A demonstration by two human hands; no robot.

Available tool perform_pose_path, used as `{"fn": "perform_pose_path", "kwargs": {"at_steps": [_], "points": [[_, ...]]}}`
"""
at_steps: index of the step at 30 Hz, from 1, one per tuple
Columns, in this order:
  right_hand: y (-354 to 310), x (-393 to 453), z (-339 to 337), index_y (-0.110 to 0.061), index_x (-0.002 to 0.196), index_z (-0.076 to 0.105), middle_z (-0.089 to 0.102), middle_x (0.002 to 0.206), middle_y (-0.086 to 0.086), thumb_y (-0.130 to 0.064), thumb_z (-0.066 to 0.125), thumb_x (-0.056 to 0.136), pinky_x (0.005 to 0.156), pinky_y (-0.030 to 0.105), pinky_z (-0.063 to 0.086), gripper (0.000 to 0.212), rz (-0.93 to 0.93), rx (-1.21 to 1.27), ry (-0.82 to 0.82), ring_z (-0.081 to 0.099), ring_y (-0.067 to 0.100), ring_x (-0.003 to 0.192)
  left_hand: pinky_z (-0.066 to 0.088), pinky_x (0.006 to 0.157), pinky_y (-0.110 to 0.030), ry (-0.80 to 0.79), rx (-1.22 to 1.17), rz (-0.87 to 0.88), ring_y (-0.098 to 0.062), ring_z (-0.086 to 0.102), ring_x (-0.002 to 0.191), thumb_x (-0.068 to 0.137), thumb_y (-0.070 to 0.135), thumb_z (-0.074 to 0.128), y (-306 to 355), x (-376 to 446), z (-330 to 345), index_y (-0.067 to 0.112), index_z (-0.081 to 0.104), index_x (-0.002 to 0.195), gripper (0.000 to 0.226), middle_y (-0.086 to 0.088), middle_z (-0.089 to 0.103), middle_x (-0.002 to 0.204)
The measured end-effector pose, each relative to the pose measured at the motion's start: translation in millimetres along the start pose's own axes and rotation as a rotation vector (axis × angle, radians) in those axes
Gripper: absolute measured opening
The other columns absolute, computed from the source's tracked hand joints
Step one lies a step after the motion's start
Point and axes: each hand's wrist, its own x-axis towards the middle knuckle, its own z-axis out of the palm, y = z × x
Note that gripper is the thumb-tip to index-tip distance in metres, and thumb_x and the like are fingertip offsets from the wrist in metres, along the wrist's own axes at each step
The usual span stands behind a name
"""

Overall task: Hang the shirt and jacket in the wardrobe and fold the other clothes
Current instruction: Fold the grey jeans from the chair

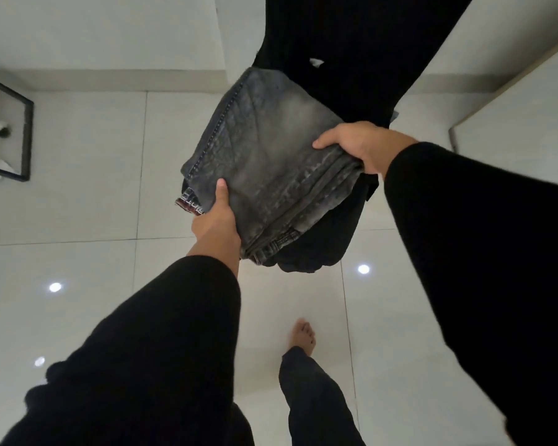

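Black sleeves (161, 333) reach out, left hand (215, 220) and right hand (358, 146) both gripping the folded jeans (271, 162) stack edge-on, so lower layers could slide free

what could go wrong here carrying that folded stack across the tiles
1. The left hand and right hand each grip only an edge of the folded washed-grey jeans, so the layers could sag and unfold.
2. The dark folded garment under the jeans bulges out at the near side and might slip free.
3. The glossy white tiled floor looks slick, and the bare foot is mid-step, so slipping seems possible.
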Motion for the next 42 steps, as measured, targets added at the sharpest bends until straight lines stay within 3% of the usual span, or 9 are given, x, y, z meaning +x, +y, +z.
{"fn": "perform_pose_path", "kwargs": {"at_steps": [3, 6, 10, 17, 19, 22, 30, 34, 42], "points": [[-3, -50, -3, -0.012, 0.079, 0.058, 0.067, 0.086, 0.007, -0.023, 0.07, 0.081, 0.086, 0.039, 0.053, 0.016, -0.007, 0.096, 0.038, 0.066, 0.026, 0.088, 0.047, 0.084, -0.042, -0.075, 0.049, 0.078, -0.024, 0.049, 0.086, 0.07, 0.058, 0.072, 16, -23, -23, 0.015, 0.042, 0.112, 0.067, -0.001, 0.047, 0.095], [-3, -105, -6, -0.008, 0.088, 0.058, 0.065, 0.083, 0.006, -0.02, 0.068, 0.084, 0.066, 0.03, 0.053, 0.016, -0.02, 0.214, 0.085, 0.064, 0.021, 0.074, 0.05, 0.079, -0.036, -0.146, 0.111, 0.209, -0.024, 0.053, 0.081, 0.071, 0.057, 0.072, 37, -50, -44, 0.014, 0.043, 0.102, 0.061, 0.003, 0.049, 0.08], [14, -184, -8, -0.008, 0.091, 0.057, 0.065, 0.09, 0.01, -0.018, 0.065, 0.086, 0.064, 0.028, 0.052, 0.014, -0.021, 0.425, 0.216, 0.062, 0.02, 0.071, 0.051, 0.089, -0.045, -0.232, 0.319, 0.374, -0.032, 0.059, 0.094, 0.055, 0.074, 0.07, 66, -98, -69, 0.012, 0.05, 0.108, 0.084, -0.005, 0.059, 0.098], [54, -322, -21, -0.005, 0.095, 0.057, 0.065, 0.082, 0.008, -0.017, 0.063, 0.088, 0.064, 0.028, 0.052, 0.016, -0.012, 0.728, 0.44, 0.062, 0.021, 0.069, 0.049, 0.093, -0.047, -0.501, 0.538, 0.625, -0.032, 0.061, 0.099, 0.044, 0.081, 0.068, 78, -205, -84, 0.016, 0.055, 0.11, 0.093, -0.005, 0.063, 0.108], [69, -360, -33, -0.004, 0.094, 0.058, 0.065, 0.083, 0.009, -0.017, 0.063, 0.087, 0.064, 0.029, 0.051, 0.015, -0.019, 0.783, 0.529, 0.062, 0.021, 0.068, 0.046, 0.097, -0.048, -0.572, 0.585, 0.684, -0.034, 0.057, 0.107, 0.053, 0.076, 0.069, 69, -247, -82, 0.014, 0.052, 0.117, 0.091, -0.008, 0.06, 0.118], [107, -417, -55, -0.003, 0.103, 0.058, 0.064, 0.087, 0.01, -0.018, 0.063, 0.087, 0.069, 0.03, 0.052, 0.022, 0.0, 0.849, 0.659, 0.061, 0.023, 0.071, 0.044, 0.1, -0.044, -0.695, 0.665, 0.771, -0.033, 0.054, 0.113, 0.069, 0.064, 0.069, 35, -305, -71, 0.009, 0.049, 0.123, 0.08, -0.01, 0.056, 0.124], [260, -545, -106, -0.004, 0.111, 0.059, 0.069, 0.102, 0.013, -0.023, 0.066, 0.085, 0.075, 0.037, 0.053, 0.034, 0.122, 1.059, 1.002, 0.066, 0.029, 0.082, 0.047, 0.096, -0.043, -1.032, 0.932, 0.901, -0.035, 0.057, 0.107, 0.07, 0.065, 0.066, -117, -449, -32, 0.008, 0.051, 0.119, 0.076, -0.01, 0.059, 0.117], [350, -584, -128, -0.003, 0.116, 0.057, 0.068, 0.107, 0.013, -0.027, 0.07, 0.079, 0.091, 0.043, 0.052, 0.046, 0.225, 1.13, 1.131, 0.066, 0.032, 0.093, 0.045, 0.099, -0.043, -1.153, 1.079, 0.912, -0.037, 0.053, 0.115, 0.077, 0.058, 0.065, -211, -503, -14, 0.006, 0.046, 0.128, 0.075, -0.015, 0.054, 0.128], [467, -627, -172, 0.001, 0.113, 0.058, 0.066, 0.095, 0.012, -0.019, 0.069, 0.083, 0.083, 0.036, 0.052, 0.037, 0.289, 1.201, 1.308, 0.064, 0.029, 0.083, 0.052, 0.091, -0.044, -1.302, 1.351, 0.835, -0.037, 0.061, 0.101, 0.075, 0.043, 0.066, -341, -571, 30, 0.003, 0.054, 0.12, 0.062, -0.017, 0.061, 0.116]]}}
